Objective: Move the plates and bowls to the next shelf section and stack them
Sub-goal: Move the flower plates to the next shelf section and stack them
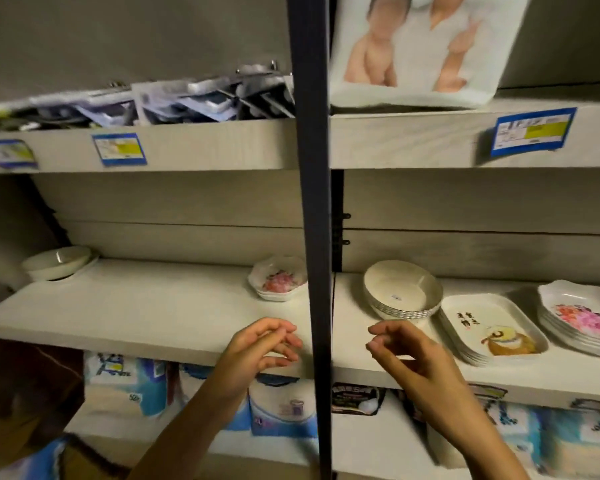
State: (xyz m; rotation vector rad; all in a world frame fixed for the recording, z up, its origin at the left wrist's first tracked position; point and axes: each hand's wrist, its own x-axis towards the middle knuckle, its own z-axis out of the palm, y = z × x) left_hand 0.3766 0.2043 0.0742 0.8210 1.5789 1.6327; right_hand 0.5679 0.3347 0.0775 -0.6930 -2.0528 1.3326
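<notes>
On the middle shelf point(146, 306), left section, a small stack of flowered bowls point(278, 279) sits beside the dark upright post point(314, 237), and a plain white bowl point(58, 261) sits at the far left. In the right section stand a stack of round white bowls point(402, 292), a stack of rectangular plates with a painted figure point(492, 329) and a stack of flowered plates point(582, 317). My left hand point(262, 348) and my right hand point(409, 355) hover at the shelf's front edge, either side of the post, fingers loosely curled, holding nothing.
The upper shelf carries packaged goods point(153, 102) on the left and a large white pack point(420, 50), with blue price tags point(534, 131) on its front. Below, blue and white packs point(281, 407) fill the lower shelf.
</notes>
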